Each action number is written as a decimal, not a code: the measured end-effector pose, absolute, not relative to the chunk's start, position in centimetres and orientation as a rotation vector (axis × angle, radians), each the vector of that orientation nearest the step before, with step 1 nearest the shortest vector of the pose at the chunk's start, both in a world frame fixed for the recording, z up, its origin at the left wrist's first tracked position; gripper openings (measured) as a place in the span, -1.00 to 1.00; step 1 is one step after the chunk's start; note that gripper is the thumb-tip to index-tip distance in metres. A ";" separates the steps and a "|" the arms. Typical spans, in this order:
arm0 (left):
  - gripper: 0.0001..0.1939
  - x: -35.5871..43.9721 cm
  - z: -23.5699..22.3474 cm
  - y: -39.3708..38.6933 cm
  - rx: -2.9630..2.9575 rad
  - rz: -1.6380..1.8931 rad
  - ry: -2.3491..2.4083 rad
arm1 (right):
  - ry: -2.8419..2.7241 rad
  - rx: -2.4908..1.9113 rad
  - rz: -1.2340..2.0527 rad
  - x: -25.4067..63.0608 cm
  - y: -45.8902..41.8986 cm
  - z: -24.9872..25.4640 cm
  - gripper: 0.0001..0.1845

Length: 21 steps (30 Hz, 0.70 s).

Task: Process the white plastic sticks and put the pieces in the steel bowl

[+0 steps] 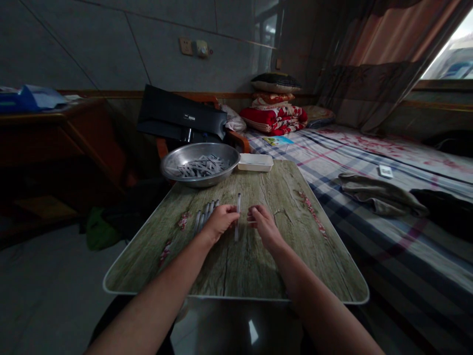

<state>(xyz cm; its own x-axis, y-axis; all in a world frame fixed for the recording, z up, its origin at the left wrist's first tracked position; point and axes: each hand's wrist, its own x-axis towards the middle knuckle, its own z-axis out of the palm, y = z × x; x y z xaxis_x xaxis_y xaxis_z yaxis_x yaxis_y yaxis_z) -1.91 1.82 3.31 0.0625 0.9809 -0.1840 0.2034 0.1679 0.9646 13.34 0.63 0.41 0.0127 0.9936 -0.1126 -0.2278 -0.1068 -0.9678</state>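
My left hand [221, 220] pinches a slim, translucent tube with a dark top end [237, 231] between thumb and fingers. The tube stands nearly upright in view over the middle of the table. Just to its right is my right hand [263, 224], fingers loosely bent and apart, with nothing visible in it and a gap between it and the tube. Several similar tubes [201, 217] lie side by side left of my left hand, which partly covers them. Beyond, a steel basin [168, 170] holds a heap of many slim, pale pieces with dark parts.
The wood-patterned table [258, 276] has a white rim. A white plastic tray [255, 166] stands at its far edge, touching or close by the basin. Behind is a chair bearing a black monitor-like panel [166, 116]. A bed [354, 172] adjoins on the right, a wooden desk [74, 123] stands left.
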 end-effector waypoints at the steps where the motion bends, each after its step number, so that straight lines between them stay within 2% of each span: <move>1: -0.86 -1.8 3.4 1.7 1.183 0.970 1.336 | -0.970 -1.112 1.461 13.3 0.6 0.3 -0.68; 6: -0.85 -1.2 3.1 1.1 1.175 1.200 1.230 | -1.027 -0.913 1.771 13.0 -0.3 0.5 -0.63; 11: -0.74 -0.3 3.0 -0.2 0.981 1.181 1.046 | -1.074 -0.732 1.903 13.0 -0.8 1.0 -0.68; 15: -0.63 0.5 3.1 -1.0 0.896 1.186 0.949 | -1.079 -0.716 2.037 13.2 -0.9 1.4 -0.75; 21: -0.66 0.4 2.3 -1.1 0.946 1.309 0.997 | -1.022 -0.816 2.159 13.2 -1.1 2.0 -0.73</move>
